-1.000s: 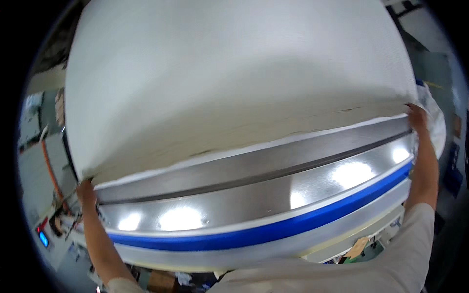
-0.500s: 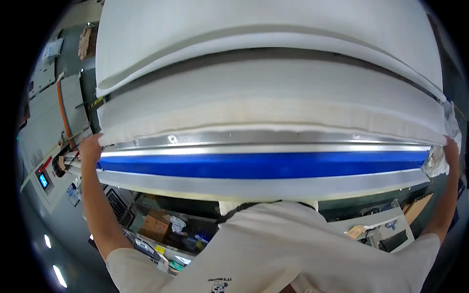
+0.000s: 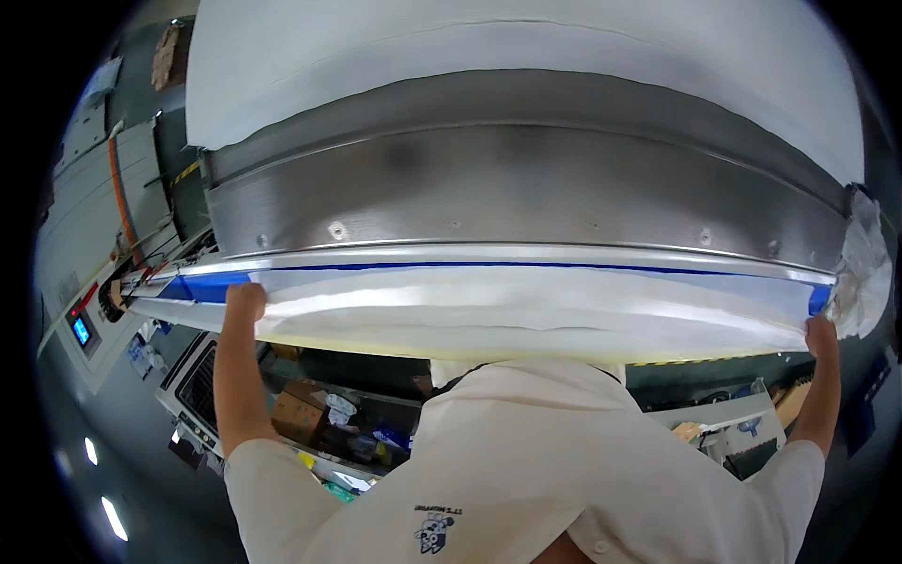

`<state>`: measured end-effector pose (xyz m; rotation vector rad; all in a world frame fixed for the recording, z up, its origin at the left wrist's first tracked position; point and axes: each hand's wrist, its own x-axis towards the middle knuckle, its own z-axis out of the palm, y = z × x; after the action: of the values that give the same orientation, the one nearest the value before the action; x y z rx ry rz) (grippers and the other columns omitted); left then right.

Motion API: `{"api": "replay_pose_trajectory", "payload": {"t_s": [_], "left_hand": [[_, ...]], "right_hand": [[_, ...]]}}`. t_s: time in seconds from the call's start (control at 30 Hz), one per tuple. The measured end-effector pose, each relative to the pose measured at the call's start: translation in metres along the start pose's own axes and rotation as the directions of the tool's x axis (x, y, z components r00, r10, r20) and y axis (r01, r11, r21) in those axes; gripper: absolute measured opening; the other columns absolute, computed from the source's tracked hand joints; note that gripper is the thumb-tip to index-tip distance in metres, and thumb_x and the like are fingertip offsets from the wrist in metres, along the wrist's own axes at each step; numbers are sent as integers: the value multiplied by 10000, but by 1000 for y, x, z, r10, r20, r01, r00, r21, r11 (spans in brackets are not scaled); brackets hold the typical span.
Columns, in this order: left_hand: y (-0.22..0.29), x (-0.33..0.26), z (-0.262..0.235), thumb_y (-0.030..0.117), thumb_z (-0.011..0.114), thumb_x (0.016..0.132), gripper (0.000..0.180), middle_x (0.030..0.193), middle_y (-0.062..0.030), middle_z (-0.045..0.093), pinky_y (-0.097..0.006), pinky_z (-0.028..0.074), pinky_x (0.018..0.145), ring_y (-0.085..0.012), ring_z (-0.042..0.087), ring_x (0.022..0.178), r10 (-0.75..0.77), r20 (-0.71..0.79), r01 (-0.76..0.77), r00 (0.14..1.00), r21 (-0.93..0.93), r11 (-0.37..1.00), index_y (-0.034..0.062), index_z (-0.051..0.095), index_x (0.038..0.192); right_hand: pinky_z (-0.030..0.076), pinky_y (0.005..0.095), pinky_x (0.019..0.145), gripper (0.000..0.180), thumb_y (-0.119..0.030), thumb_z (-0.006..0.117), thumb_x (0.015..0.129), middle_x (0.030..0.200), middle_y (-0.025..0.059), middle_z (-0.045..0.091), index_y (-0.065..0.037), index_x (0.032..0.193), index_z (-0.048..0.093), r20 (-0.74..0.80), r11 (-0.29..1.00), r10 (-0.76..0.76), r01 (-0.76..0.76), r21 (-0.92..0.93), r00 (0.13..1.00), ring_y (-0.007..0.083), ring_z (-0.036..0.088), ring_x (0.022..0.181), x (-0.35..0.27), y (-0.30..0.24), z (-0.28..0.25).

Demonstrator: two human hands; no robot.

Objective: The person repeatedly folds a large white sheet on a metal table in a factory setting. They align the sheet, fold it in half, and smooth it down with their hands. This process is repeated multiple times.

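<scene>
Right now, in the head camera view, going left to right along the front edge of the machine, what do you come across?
Small blue screen on a grey cabinet → left hand gripping the white cloth → the white cloth stretched along the edge → right hand at its far end → bunched white cloth.

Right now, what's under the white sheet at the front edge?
The white sheet drapes over a blue strip, which shows only at both ends; the middle is covered. The left hand and right hand grip its corners.
</scene>
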<state>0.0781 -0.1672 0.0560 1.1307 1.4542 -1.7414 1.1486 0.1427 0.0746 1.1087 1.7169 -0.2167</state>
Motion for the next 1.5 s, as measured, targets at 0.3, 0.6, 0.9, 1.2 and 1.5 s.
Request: {"api": "replay_pose_trajectory", "payload": {"t_s": [0.3, 0.6, 0.9, 1.2, 1.5], "left_hand": [[-30, -3, -6, 200, 512, 850, 276, 1198, -122, 581, -416, 434, 923, -280, 561, 1106, -469, 80, 460, 880, -393, 796, 79, 653, 1053], [-41, 53, 58, 127, 529, 839, 298, 1109, -131, 605, -406, 474, 828, -309, 579, 1004, -534, -255, 279, 806, -631, 723, 107, 583, 1132], [10, 20, -17, 124, 467, 806, 272, 1061, -158, 621, -436, 479, 800, -344, 590, 984, -516, -354, 178, 780, -665, 725, 107, 623, 1029], [-4, 65, -5, 223, 458, 839, 388, 1123, -157, 600, -443, 482, 795, -353, 604, 935, -656, -365, 61, 661, -845, 531, 114, 555, 1198], [18, 68, -124, 305, 496, 882, 389, 1244, -139, 508, -439, 336, 990, -304, 459, 1163, -754, -654, -383, 57, -712, 588, 59, 519, 1182]], "right_hand": [[440, 451, 721, 41, -52, 558, 717, 794, 144, 555, -68, 747, 579, -89, 1000, -28, 28, -3, 996, 346, 542, 825, 16, 40, 77], [483, 431, 834, 439, -216, 647, 613, 1029, 199, 620, -20, 1005, 622, 330, 989, 90, -124, 84, 940, 361, 588, 955, 27, -21, 22], [472, 405, 833, 492, -291, 717, 579, 969, 152, 642, -84, 1016, 632, 201, 952, -77, 12, 305, 977, 328, 595, 953, 17, -119, -103], [488, 422, 760, 366, -338, 693, 672, 856, 140, 646, -49, 886, 623, 36, 969, -127, 116, 219, 991, 320, 616, 858, 18, -150, -101], [468, 440, 668, 164, -219, 586, 781, 764, 160, 614, -59, 810, 608, -402, 824, -183, 363, 435, 897, 343, 594, 756, 36, -346, -301]]}}
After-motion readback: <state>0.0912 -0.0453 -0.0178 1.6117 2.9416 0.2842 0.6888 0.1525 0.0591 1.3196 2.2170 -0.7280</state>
